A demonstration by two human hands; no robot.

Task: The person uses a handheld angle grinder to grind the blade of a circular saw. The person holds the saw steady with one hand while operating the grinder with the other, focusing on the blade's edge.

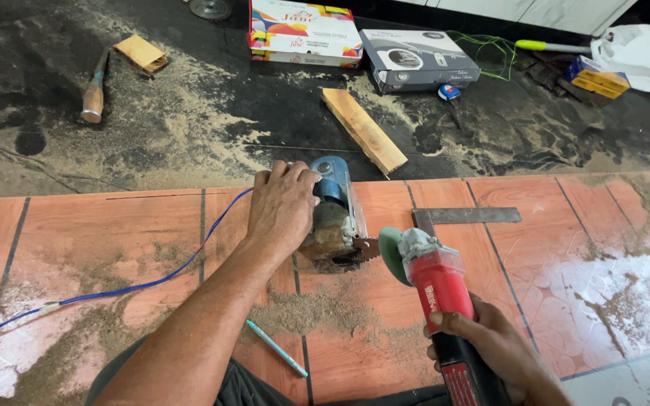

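Note:
My left hand (283, 207) grips a blue, dust-caked circular saw (334, 222) that rests on the orange tiled floor (114, 233), its toothed blade showing at the lower right. A blue cord (137, 282) trails from the saw to the left. My right hand (494, 349) holds a red and black angle grinder (434, 282) by its body, the green-edged disc pointing up and left, just right of the saw. A metal try square (464, 216) lies on the tiles behind the grinder. A light blue pencil (276, 347) lies near my left forearm.
Sawdust covers the tiles and the dark floor beyond. A wooden plank (362, 129), two cardboard boxes (306, 31) (417, 59), a small tape measure (449, 92), a chisel (95, 89), a small wooden block (141, 53) and a white bag (641, 56) lie farther off.

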